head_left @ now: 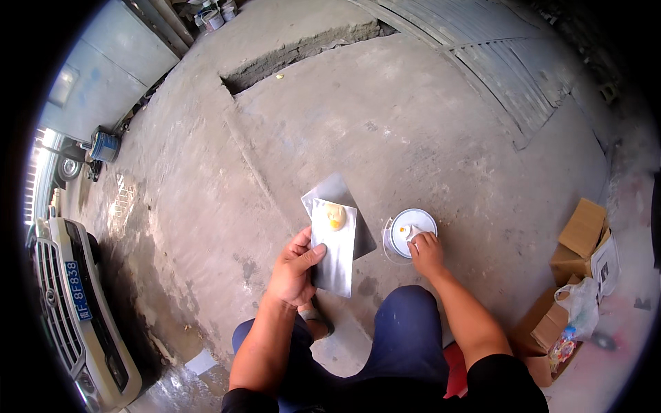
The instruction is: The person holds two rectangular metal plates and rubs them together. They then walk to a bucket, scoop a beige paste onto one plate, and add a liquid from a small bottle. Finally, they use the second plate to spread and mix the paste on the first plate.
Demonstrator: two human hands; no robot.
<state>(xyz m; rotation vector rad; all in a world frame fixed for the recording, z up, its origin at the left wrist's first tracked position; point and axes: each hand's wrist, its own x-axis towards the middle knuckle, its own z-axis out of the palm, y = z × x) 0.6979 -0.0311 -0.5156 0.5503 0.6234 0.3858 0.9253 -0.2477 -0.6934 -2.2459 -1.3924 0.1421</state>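
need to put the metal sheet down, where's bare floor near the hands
Bare concrete lies ahead of the left hand, between the metal sheet and the floor step. More lies between the round tin and the cardboard boxes. It is crowded by the right hand, knees and car.

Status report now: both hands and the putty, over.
Left hand holds two metal sheets, yellow putty blob on top. Right hand on round white tin. Nothing between.

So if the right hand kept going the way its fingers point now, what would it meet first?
The right hand points down and forward into the round white tub on the concrete floor. Its fingers already seem to touch the pale lump inside, so the tub's contents come first, though depth is hard to judge.
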